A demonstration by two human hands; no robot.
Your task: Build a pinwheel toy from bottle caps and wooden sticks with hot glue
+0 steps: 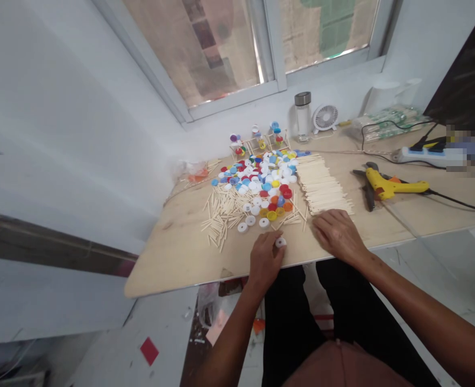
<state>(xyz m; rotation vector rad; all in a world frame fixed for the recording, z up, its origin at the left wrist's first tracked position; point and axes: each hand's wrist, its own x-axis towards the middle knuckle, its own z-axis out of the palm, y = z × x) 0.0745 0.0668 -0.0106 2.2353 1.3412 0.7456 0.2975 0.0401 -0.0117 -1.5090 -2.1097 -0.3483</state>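
My left hand (266, 255) is at the table's front edge, its thumb and fingers closed around a small white cap (280, 242) with a dark centre. To the right, my right hand (336, 232) rests at the near end of a row of long wooden sticks (324, 185); its fingers are bent together, and what they hold, if anything, is hidden. Beyond my left hand lies a pile of coloured bottle caps (257, 174). Short wooden sticks (223, 209) are scattered left of the caps.
A yellow glue gun (398, 187) lies at the right, near a white power strip (431, 156) and cables. Along the wall stand stick frames with caps (260, 141), a glass bottle (302, 118), a small fan (326, 117) and bagged sticks (390, 123).
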